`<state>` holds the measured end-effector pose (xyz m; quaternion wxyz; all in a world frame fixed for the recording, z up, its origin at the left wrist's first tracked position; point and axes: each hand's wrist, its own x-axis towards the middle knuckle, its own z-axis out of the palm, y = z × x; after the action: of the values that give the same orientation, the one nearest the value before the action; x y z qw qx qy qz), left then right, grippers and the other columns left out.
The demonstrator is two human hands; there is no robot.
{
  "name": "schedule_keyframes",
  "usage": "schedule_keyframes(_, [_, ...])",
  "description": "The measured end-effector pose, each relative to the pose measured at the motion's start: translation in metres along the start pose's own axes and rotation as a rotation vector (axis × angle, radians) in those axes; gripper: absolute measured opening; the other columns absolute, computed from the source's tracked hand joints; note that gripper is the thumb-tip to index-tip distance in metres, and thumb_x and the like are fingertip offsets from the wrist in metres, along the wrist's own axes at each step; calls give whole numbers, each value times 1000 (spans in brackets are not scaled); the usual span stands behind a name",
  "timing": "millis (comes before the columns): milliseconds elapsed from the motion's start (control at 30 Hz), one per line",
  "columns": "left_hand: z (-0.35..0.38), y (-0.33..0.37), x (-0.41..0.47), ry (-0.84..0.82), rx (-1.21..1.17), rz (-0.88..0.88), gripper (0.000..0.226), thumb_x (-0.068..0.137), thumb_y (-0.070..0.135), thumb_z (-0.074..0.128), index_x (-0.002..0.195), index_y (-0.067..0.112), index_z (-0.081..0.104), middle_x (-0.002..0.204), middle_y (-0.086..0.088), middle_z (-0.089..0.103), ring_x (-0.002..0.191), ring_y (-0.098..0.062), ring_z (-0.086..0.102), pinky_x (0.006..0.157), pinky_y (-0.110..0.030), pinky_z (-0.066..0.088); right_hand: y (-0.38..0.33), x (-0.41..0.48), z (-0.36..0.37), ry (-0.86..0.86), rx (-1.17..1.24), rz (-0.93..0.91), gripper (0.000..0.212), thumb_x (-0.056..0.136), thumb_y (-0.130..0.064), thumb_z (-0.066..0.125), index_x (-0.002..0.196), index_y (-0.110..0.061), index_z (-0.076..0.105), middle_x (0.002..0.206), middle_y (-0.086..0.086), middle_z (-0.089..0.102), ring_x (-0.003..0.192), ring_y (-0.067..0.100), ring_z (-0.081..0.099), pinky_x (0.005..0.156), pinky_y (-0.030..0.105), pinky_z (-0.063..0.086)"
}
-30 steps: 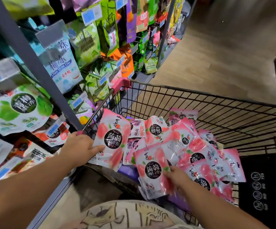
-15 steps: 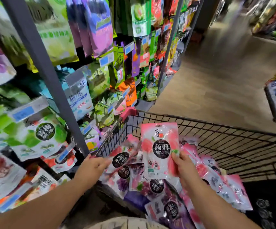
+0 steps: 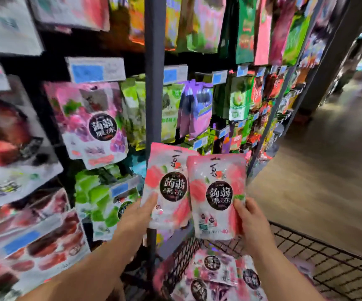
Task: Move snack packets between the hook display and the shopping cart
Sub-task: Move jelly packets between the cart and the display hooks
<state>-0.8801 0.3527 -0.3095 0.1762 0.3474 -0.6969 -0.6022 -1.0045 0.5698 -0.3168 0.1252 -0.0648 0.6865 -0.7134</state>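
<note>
Black wire shopping cart (image 3: 327, 246), low right: pink and purple snack packets (image 3: 214, 270) heaped inside. Wood-look floor (image 3: 306, 181) beyond; aisle blurred.

Left hand (image 3: 138, 216) pinches first pink peach-print packet (image 3: 167, 183), thumb on its front. Right hand (image 3: 251, 218) grips second pink peach-print packet (image 3: 217, 192), which overlaps the first. Both packets are upright above the cart, in front of the hook display (image 3: 154, 83) of hanging packets.

Hook display (image 3: 93, 118) blurred; cart packets (image 3: 214, 274) cut off below.

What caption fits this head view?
Left hand grips the left pink packet, right hand the right pink packet, before the hook display.
</note>
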Motion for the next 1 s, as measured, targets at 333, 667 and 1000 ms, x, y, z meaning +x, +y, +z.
schedule_keyframes(333, [-60, 46, -14, 27, -323, 184, 46, 81, 65, 57, 111, 31, 67, 108, 12, 70, 103, -10, 64, 86, -28, 45, -61, 20, 67, -219, 107, -177, 46, 72, -54, 76, 76, -14, 55, 79, 15, 50, 74, 27, 50, 71, 47, 41])
schedule_keyframes(667, [-93, 48, 11, 123, -536, 172, 78, 60, 76, 68, 119, 25, 65, 116, 2, 70, 108, -24, 65, 101, -49, 45, -80, 22, 124, -338, 141, -276, 29, 95, -10, 55, 67, -4, 52, 59, 1, 58, 53, 11, 54, 52, 19, 43])
schedule_keyframes(1000, [-96, 53, 17, 111, -506, 213, 71, 59, 83, 63, 113, 37, 67, 115, 9, 70, 110, -18, 64, 102, -46, 44, -96, 24, 139, -327, 144, -222, 15, 96, -11, 55, 83, -5, 61, 70, 7, 69, 59, 13, 65, 51, 22, 52])
